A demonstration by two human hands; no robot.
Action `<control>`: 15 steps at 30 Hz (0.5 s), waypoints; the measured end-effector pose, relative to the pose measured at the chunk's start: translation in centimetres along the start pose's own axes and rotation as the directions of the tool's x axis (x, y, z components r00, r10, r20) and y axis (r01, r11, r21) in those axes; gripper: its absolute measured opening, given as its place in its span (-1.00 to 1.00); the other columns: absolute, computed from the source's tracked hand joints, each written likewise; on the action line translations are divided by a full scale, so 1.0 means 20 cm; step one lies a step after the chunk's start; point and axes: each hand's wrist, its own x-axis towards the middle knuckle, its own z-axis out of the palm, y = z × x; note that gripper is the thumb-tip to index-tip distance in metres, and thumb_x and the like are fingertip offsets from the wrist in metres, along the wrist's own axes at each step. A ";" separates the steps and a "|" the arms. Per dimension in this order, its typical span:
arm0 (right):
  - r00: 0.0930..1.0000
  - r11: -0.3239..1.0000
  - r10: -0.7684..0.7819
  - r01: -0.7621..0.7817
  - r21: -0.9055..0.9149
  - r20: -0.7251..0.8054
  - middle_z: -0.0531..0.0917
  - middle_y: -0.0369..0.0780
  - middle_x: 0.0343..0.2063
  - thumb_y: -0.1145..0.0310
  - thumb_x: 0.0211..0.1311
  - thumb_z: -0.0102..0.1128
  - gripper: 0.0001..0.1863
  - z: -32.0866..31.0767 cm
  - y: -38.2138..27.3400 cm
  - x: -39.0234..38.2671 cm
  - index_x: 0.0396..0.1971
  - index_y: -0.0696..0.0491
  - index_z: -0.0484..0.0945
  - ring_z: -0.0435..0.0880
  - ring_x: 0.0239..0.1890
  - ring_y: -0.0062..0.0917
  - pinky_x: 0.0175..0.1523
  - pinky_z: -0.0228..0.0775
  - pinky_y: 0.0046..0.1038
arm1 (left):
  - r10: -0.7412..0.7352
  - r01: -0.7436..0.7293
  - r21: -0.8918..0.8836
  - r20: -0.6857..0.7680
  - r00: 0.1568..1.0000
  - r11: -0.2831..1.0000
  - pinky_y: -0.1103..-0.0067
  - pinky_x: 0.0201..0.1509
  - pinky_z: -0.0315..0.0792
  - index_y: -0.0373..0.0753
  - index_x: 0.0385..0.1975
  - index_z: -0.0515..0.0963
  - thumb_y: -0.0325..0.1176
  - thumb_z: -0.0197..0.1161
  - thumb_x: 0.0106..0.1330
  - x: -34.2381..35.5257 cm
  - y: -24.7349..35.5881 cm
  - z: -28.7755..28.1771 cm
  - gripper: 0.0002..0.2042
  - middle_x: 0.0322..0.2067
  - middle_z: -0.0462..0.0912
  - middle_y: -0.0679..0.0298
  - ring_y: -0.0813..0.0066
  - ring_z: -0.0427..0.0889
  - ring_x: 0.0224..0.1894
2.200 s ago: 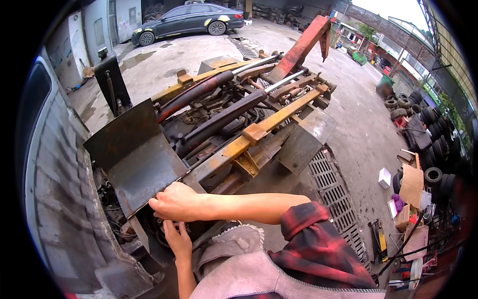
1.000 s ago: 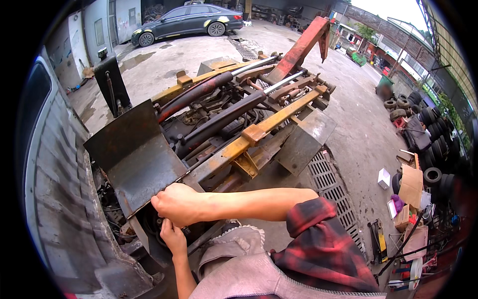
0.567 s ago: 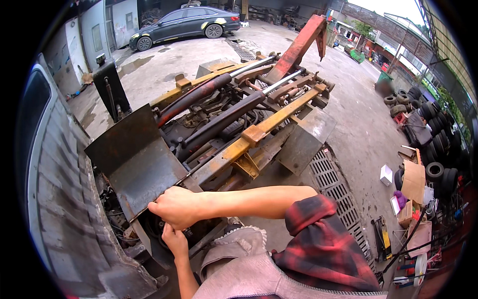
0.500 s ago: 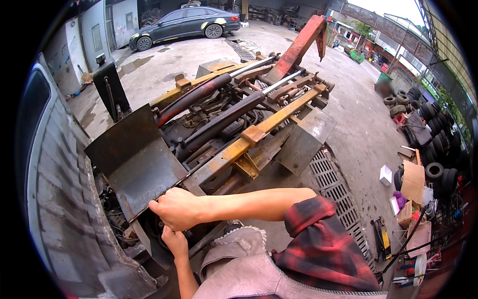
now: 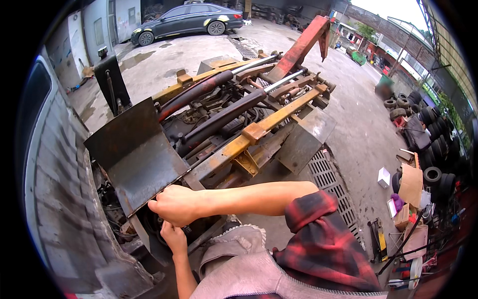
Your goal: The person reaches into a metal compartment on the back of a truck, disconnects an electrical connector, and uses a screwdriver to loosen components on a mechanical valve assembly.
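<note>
My right hand [image 5: 175, 204] is closed in a fist at the near edge of a bent steel plate [image 5: 144, 172], its forearm reaching across from the right in a rolled red-and-black plaid sleeve. Just below it, my left hand [image 5: 174, 237] is closed too, close under the right one. The fingers of both hands curl out of sight, so anything inside them is hidden. Beyond the plate lies a truck chassis [image 5: 234, 154] with yellow rails, two thick hydraulic cylinders [image 5: 219, 122] and a red hooked arm [image 5: 302, 47].
A dented white cab panel [image 5: 59, 184] stands close on the left. A slotted drain grate [image 5: 331, 187] runs along the floor to the right. Old tyres [image 5: 432, 174], cardboard [image 5: 411, 185] and a yellow-and-black jack [image 5: 380, 239] lie farther right. A dark car [image 5: 186, 22] is parked behind.
The view has shifted slightly. Both hands stay closed at the plate's near edge, with hardly any visible movement.
</note>
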 end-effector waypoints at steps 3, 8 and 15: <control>0.996 0.996 0.084 -0.084 0.012 -0.023 0.70 0.02 -0.50 0.40 -0.04 0.31 -0.78 0.01 -0.02 0.01 -0.42 0.22 0.56 0.72 -0.40 -0.03 -0.29 0.56 -0.07 | 0.016 -0.016 0.010 0.003 1.000 1.000 0.29 -0.29 0.43 -0.46 -0.32 0.56 -0.65 0.09 0.29 0.00 -0.04 0.00 -0.90 -0.47 0.60 -0.04 -0.04 0.63 -0.38; 1.000 1.000 -0.006 0.007 -0.013 0.030 0.70 0.01 -0.52 0.38 0.00 0.28 -0.80 0.02 0.02 0.03 -0.40 0.18 0.57 0.72 -0.39 -0.03 -0.28 0.55 -0.06 | 0.024 -0.026 -0.048 -0.047 0.999 0.999 0.44 -0.48 0.38 -0.46 -0.41 0.55 -0.59 0.14 0.38 0.00 0.06 0.00 -0.88 -0.63 0.55 0.13 0.39 0.54 -0.61; 0.997 0.999 -0.004 0.002 0.035 0.075 0.69 0.02 -0.50 0.39 0.01 0.27 -0.81 0.01 0.01 0.03 -0.38 0.17 0.57 0.71 -0.39 0.01 -0.27 0.54 -0.02 | 0.100 -0.100 -0.001 -0.089 0.991 0.995 0.43 -0.47 0.39 -0.46 -0.35 0.57 -0.54 0.19 0.41 0.01 -0.02 0.02 -0.89 -0.57 0.57 0.12 0.41 0.57 -0.56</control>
